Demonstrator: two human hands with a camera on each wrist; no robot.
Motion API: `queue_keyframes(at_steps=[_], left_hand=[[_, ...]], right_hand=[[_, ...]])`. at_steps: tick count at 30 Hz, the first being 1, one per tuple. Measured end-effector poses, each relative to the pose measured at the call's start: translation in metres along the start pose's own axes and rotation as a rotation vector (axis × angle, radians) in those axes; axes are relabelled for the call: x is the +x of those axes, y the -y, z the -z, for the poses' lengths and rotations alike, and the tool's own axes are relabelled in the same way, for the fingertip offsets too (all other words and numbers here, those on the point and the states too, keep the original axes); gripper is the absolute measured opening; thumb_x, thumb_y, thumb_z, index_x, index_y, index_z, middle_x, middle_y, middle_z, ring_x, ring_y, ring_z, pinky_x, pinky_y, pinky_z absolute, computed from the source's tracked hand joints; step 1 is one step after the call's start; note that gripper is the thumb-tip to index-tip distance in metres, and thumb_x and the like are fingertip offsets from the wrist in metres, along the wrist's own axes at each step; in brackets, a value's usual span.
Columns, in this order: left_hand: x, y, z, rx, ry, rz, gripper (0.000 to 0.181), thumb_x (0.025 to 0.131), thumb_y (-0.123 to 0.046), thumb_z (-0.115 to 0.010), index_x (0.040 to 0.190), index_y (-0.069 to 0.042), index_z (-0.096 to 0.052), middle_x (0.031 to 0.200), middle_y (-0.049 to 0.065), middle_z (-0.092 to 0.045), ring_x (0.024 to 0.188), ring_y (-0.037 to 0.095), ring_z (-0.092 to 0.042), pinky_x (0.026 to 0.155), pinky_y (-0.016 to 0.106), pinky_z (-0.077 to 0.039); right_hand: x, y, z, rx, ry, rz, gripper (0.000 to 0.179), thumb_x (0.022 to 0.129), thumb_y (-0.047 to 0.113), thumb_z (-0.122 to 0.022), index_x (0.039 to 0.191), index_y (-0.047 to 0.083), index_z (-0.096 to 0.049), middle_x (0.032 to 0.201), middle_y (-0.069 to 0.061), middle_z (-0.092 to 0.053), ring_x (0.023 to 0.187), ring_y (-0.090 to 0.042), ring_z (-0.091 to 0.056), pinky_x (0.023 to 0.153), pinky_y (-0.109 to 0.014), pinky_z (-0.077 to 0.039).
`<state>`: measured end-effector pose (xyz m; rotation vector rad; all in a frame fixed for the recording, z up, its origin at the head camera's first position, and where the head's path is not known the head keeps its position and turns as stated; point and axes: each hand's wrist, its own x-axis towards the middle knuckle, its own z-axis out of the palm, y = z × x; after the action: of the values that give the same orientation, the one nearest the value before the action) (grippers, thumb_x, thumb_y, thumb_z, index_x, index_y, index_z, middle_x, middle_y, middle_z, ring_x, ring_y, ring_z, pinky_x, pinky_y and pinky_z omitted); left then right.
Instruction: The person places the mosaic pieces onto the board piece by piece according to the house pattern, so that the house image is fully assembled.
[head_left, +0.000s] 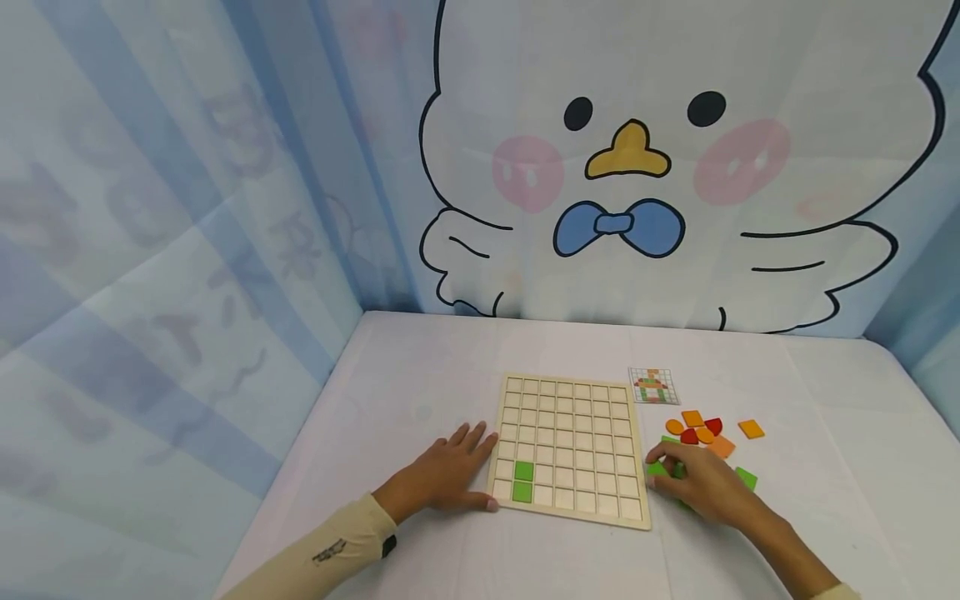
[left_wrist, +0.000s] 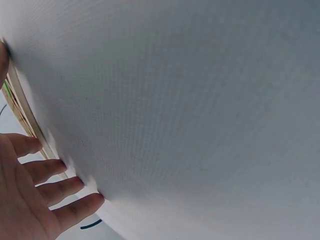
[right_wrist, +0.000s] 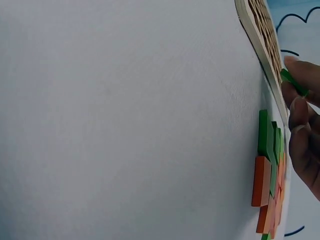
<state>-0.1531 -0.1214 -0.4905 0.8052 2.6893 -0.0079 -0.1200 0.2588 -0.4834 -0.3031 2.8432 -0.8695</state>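
A pale wooden grid board (head_left: 573, 435) lies on the white table. Two green square tiles (head_left: 523, 472) sit one above the other in its lower left cells. My left hand (head_left: 453, 473) rests flat beside the board with fingers spread, thumb and fingertips at its left edge. Just off the board's right edge, my right hand (head_left: 701, 483) pinches a green tile (right_wrist: 294, 82) between thumb and finger, raised above the table. Under and around that hand lie more loose green tiles (head_left: 746, 478), some partly hidden by it.
Beyond the right hand is a loose cluster of orange squares (head_left: 692, 418), orange discs (head_left: 674, 427) and red half-rounds (head_left: 713, 426). One orange square (head_left: 751, 429) lies apart to the right. A small pattern card (head_left: 654, 386) lies by the board's top right corner. Printed curtains hang behind.
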Motion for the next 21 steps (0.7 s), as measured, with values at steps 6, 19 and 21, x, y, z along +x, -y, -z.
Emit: queue_keyframes(at_steps=[6, 19, 21], left_hand=[[-0.001, -0.002, 0.002, -0.001, 0.001, 0.006, 0.101, 0.080, -0.077, -0.055, 0.157, -0.020, -0.023, 0.163, 0.009, -0.021, 0.149, 0.033, -0.026, 0.110, 0.053, -0.038], [-0.003, -0.003, 0.005, -0.009, 0.006, 0.012, 0.100, 0.080, -0.076, -0.056, 0.156, -0.020, -0.024, 0.163, 0.009, -0.021, 0.148, 0.034, -0.026, 0.110, 0.052, -0.038], [-0.002, -0.004, 0.005, -0.013, 0.003, 0.007, 0.100, 0.080, -0.075, -0.056, 0.156, -0.019, -0.024, 0.163, 0.009, -0.022, 0.148, 0.034, -0.026, 0.110, 0.053, -0.038]], right_hand=[[0.004, 0.005, 0.000, 0.082, 0.013, -0.014, 0.026, 0.083, 0.030, -0.077, 0.104, 0.017, -0.069, 0.077, 0.006, -0.056, 0.060, -0.006, -0.045, 0.053, -0.020, -0.038], [0.019, 0.026, -0.007, 0.238, 0.056, 0.042, 0.035, 0.087, 0.021, -0.073, 0.117, 0.006, -0.066, 0.087, -0.002, -0.062, 0.054, -0.008, -0.053, 0.051, -0.022, -0.044], [0.023, 0.030, -0.008, 0.246, 0.074, 0.068, 0.035, 0.087, 0.019, -0.072, 0.118, 0.003, -0.065, 0.087, -0.003, -0.062, 0.053, -0.007, -0.052, 0.050, -0.022, -0.044]])
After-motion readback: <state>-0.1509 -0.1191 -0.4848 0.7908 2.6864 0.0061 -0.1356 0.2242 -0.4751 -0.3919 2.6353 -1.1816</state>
